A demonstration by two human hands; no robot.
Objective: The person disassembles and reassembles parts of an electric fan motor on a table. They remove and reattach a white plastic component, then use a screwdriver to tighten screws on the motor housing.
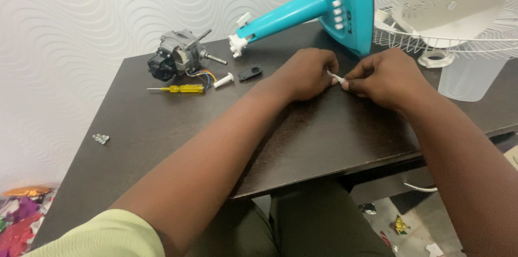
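- The left hand (306,75) sat just above the middle of the frame, fingers curled in narrowly and pinching one end of a small white part (336,77).
- The right hand (382,78) met it from the right side of the frame, its fingertips closed on the other end of the same white part, so the two hands nearly touched.
- Both hands rested on the dark table (302,144), near its far edge.
- Directly behind them, at the upper centre, a teal fan stand (324,6) lay tipped on its side, its white buttons facing the camera.
- In the upper right, a white wire fan guard (485,36) carried a white motor cover (448,3).
- In the upper left lay a grey fan motor (181,55) with coloured wires, and just below it a yellow-handled screwdriver (181,88).
- Between the screwdriver and the left hand were a white knob (223,80) and a small black piece (250,72).
- A few small screws (100,138) sat well apart at the left of the table.
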